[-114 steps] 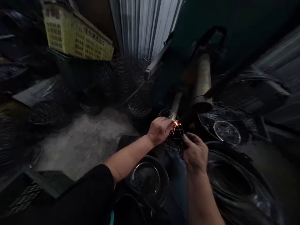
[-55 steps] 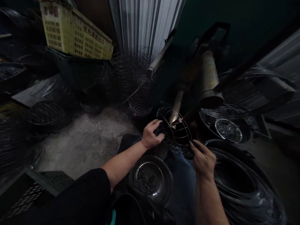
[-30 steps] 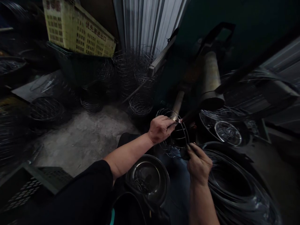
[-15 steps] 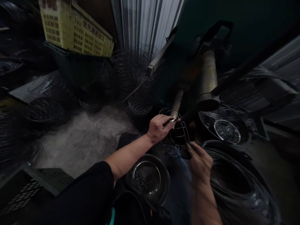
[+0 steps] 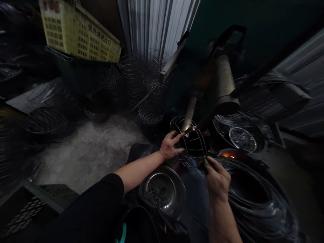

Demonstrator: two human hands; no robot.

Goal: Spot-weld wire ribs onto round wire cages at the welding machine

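Observation:
A round wire basket (image 5: 194,148) of thin metal rods is at the tip of a machine's lower metal arm (image 5: 190,113), with a small bright glow where a pointed rod meets its wire. My right hand (image 5: 217,177) is closed on the basket's near right rim; something dark shows at its fingertips, too dim to name. On the basket's left side, my left hand (image 5: 170,146) has its fingers apart, close to the wires; whether they touch is unclear. Below my hands is a shiny metal bowl (image 5: 178,184) with short bent wire pieces (image 5: 155,195) inside.
A thick metal cylinder (image 5: 224,79) juts out above the basket. Coiled wire (image 5: 275,202) lies at right, with an orange glow on its far edge. Stacked wire baskets (image 5: 134,79) stand behind, near a yellow crate (image 5: 97,38). A dark crate (image 5: 48,199) is at lower left.
My left hand's fingers have gone from pinched near the machine tip to spread and lower. A glow has appeared at the tip, and an orange light on the coil. My right hand still grips the rim.

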